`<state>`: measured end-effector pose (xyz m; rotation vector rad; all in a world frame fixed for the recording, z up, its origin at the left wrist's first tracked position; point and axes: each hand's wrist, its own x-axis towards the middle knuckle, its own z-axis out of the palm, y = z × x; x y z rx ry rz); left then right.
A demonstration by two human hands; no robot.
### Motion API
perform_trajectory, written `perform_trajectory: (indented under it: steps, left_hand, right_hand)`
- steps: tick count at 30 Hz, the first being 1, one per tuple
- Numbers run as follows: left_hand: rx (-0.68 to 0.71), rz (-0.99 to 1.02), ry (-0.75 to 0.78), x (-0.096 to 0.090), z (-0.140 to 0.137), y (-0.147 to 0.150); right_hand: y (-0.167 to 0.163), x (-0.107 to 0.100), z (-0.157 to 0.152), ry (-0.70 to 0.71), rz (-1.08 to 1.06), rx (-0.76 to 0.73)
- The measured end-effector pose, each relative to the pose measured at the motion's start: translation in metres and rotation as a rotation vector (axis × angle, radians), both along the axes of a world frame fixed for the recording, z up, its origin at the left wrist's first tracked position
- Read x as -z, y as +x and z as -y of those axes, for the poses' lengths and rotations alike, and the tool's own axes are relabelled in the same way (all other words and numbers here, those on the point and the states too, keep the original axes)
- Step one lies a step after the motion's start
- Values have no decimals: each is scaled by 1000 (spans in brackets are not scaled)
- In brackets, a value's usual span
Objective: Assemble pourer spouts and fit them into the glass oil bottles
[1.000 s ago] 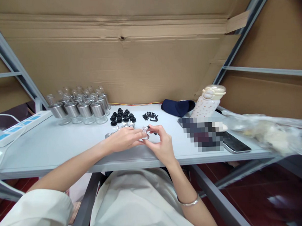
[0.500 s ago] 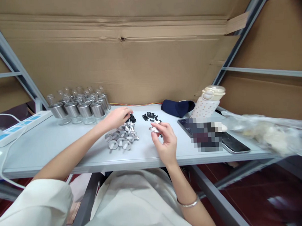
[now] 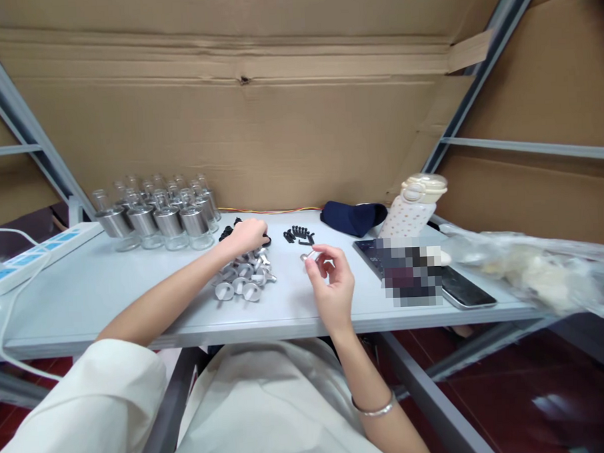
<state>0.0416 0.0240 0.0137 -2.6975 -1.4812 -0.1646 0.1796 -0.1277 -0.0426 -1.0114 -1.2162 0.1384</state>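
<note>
My left hand [image 3: 250, 235] reaches over the pile of small black parts [image 3: 226, 233], with fingers bent down and closed. A round black piece [image 3: 267, 241] shows right at its fingertips; whether it is gripped is hidden. Below that hand lies a heap of silver metal pieces [image 3: 242, 282] with flat discs and short stems. My right hand [image 3: 333, 282] pinches one silver metal piece [image 3: 309, 255] between thumb and fingers, just above the table. Beyond it lie several small black angled parts [image 3: 299, 233] in a cluster.
Glass bottles with metal sleeves [image 3: 169, 222] stand at the back left, beside a white power strip [image 3: 43, 254]. To the right are a navy cap [image 3: 354, 217], a dotted bottle [image 3: 408, 208], a phone [image 3: 467, 286] and a clear plastic bag [image 3: 544, 269]. Cardboard [image 3: 258, 141] walls the back.
My left hand has come down onto the black parts, its fingers now lowered and closed. My right hand stays in about the same place, with the silver piece turned in its fingers.
</note>
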Motion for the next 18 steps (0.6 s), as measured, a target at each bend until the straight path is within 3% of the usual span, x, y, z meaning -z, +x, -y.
perform_trajectory:
  steps: [4, 8, 11, 14, 18]
  left_hand:
    - [116, 125, 41, -10, 23, -10]
    - [514, 444, 183, -2, 61, -31]
    - [716, 599, 244, 13, 76, -42]
    - [759, 715, 301, 22, 76, -44]
    - [748, 823, 398, 21, 77, -43]
  right_hand:
    - [0, 3, -1, 11, -155, -44]
    - [0, 1, -1, -8, -189, -108]
    - [-1, -1, 0, -34, -167, -149]
    - [-1, 0, 1, -40, -138, -213]
    - [-2, -1, 0, -33, -146, -222]
